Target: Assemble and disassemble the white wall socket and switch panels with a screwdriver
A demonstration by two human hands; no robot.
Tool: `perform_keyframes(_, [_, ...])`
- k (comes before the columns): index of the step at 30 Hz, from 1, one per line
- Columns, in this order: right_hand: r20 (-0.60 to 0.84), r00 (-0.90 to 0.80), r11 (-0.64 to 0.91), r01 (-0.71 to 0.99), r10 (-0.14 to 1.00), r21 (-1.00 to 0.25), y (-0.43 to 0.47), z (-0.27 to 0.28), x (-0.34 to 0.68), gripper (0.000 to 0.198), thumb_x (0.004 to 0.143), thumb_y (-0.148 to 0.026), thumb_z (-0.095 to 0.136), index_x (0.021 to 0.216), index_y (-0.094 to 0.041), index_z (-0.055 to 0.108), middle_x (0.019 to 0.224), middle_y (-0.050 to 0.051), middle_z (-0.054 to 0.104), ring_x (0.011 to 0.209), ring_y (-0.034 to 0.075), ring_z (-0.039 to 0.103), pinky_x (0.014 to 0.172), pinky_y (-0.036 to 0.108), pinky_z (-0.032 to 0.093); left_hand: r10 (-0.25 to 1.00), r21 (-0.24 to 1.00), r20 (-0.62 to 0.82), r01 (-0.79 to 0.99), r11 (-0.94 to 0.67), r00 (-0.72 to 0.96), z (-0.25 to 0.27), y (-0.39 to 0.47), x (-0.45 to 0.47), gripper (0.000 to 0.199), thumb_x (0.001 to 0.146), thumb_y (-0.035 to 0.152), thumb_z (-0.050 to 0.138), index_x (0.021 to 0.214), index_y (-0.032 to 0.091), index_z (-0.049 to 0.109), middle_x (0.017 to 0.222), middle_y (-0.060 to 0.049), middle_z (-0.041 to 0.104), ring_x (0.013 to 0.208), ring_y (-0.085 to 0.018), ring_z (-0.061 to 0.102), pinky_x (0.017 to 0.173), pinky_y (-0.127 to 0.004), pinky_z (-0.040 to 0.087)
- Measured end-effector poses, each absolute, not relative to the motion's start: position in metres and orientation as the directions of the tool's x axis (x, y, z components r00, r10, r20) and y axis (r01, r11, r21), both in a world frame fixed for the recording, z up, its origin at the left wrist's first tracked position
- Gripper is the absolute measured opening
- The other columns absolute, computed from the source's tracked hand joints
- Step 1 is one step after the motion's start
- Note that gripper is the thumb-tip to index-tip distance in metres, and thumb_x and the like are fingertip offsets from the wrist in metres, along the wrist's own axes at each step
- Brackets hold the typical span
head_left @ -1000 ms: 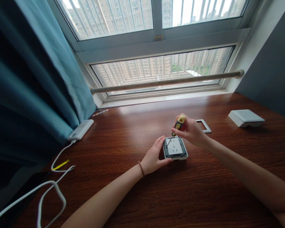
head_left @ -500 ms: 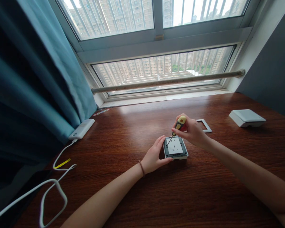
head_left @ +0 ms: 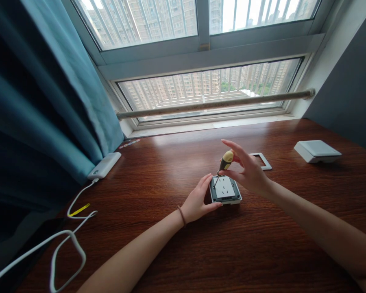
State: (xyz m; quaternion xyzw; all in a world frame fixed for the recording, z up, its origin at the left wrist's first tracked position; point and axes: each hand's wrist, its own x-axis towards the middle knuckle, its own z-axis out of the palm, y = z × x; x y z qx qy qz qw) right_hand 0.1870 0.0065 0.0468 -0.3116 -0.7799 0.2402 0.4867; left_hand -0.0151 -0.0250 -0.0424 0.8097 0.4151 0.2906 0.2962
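A wall socket [head_left: 224, 188] with a white face and dark grey surround sits in its white box on the table. My left hand [head_left: 198, 198] grips it from the left, fingers at the far left corner and thumb along the near edge. In my right hand [head_left: 247, 169] is a screwdriver [head_left: 225, 161] with a yellow and dark grey handle. Its shaft slants down to the left side of the socket, near a screw hole. The thumb rests low on the handle while the index finger is stretched up, away from it.
Behind my right hand lies a white cover frame [head_left: 266, 162]. A second white boxed unit [head_left: 317, 151] stands at the right. On the left are a white power bank [head_left: 105, 166], a white cable [head_left: 76, 240] with a yellow tie [head_left: 80, 210], and a blue curtain [head_left: 88, 101].
My right fingers have loosened and spread round the screwdriver handle, the index finger lifting. The handle has tipped slightly left and more upright. My left hand and the socket have stayed put.
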Motion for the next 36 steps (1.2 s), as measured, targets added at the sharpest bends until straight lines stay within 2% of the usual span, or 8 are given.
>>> perform_keyframes(5, [0.576,-0.454,0.692,0.14,0.68,-0.708,0.005,0.05,0.187,0.053,0.078,-0.017,0.061,0.126,-0.028,0.042,0.096,0.003,0.061,0.087,0.016,0.061,0.085,0.033,0.051,0.843,0.722,0.23,0.496,-0.483,0.486,-0.042,-0.025,-0.015,0.081,0.07,0.042,0.067,0.137,0.021,0.028,0.145,-0.012,0.027,0.133,-0.028,0.027,0.111,-0.044,0.026])
perform_keyframes(12, [0.602,-0.447,0.668,-0.013,0.661,-0.744,0.011,0.038,0.185,0.061,0.082,-0.011,0.05,0.134,-0.03,0.025,0.109,0.007,0.053,0.093,0.017,0.06,0.084,0.037,0.051,0.841,0.739,0.235,0.472,-0.48,0.487,-0.041,-0.025,-0.014,0.081,0.069,0.039,0.069,0.137,0.021,0.028,0.144,-0.013,0.027,0.132,-0.029,0.028,0.11,-0.046,0.026])
perform_keyframes(15, [0.626,-0.392,0.688,0.024,0.674,-0.726,0.011,0.037,0.184,0.051,0.081,-0.016,0.056,0.126,-0.03,0.037,0.109,0.006,0.051,0.088,0.016,0.06,0.082,0.037,0.052,0.841,0.739,0.237,0.472,-0.481,0.486,-0.041,-0.025,-0.014,0.081,0.069,0.04,0.069,0.137,0.021,0.028,0.144,-0.012,0.029,0.132,-0.028,0.029,0.11,-0.046,0.026])
perform_keyframes(18, [0.663,-0.223,0.699,0.196,0.715,-0.688,0.01,0.042,0.185,0.032,0.077,-0.022,0.065,0.107,-0.026,0.056,0.103,0.005,0.051,0.088,0.018,0.057,0.081,0.037,0.051,0.846,0.733,0.229,0.486,-0.476,0.482,-0.042,-0.025,-0.015,0.081,0.07,0.041,0.068,0.137,0.021,0.028,0.144,-0.011,0.028,0.133,-0.027,0.028,0.111,-0.044,0.026])
perform_keyframes(21, [0.666,-0.148,0.678,0.265,0.731,-0.686,0.011,0.047,0.187,0.021,0.078,-0.022,0.064,0.099,-0.025,0.062,0.092,0.004,0.054,0.085,0.017,0.056,0.078,0.036,0.051,0.849,0.738,0.226,0.485,-0.469,0.477,-0.042,-0.025,-0.014,0.081,0.069,0.041,0.068,0.137,0.021,0.028,0.144,-0.011,0.029,0.132,-0.026,0.029,0.111,-0.043,0.026])
perform_keyframes(26, [0.576,-0.347,0.618,0.012,0.74,-0.786,0.016,0.052,0.19,0.036,0.084,-0.016,0.054,0.118,-0.025,0.051,0.108,0.006,0.059,0.099,0.019,0.059,0.085,0.036,0.051,0.847,0.75,0.239,0.464,-0.471,0.474,-0.044,-0.024,-0.014,0.08,0.068,0.04,0.069,0.136,0.022,0.03,0.144,-0.011,0.029,0.132,-0.027,0.029,0.11,-0.044,0.027])
perform_keyframes(30, [0.585,-0.424,0.603,-0.106,0.692,-0.79,0.016,0.051,0.189,0.038,0.088,-0.014,0.046,0.124,-0.026,0.043,0.117,0.008,0.055,0.106,0.019,0.057,0.09,0.038,0.049,0.847,0.739,0.234,0.479,-0.474,0.477,-0.044,-0.024,-0.014,0.081,0.069,0.04,0.069,0.136,0.021,0.029,0.144,-0.011,0.028,0.132,-0.027,0.029,0.111,-0.043,0.026])
perform_keyframes(36, [0.658,-0.206,0.687,0.144,0.724,-0.712,0.018,0.04,0.186,0.034,0.075,-0.021,0.067,0.106,-0.026,0.056,0.103,0.004,0.053,0.096,0.019,0.056,0.085,0.037,0.05,0.851,0.734,0.229,0.49,-0.47,0.474,-0.043,-0.024,-0.014,0.081,0.068,0.039,0.07,0.136,0.022,0.029,0.144,-0.01,0.029,0.132,-0.026,0.03,0.11,-0.043,0.027])
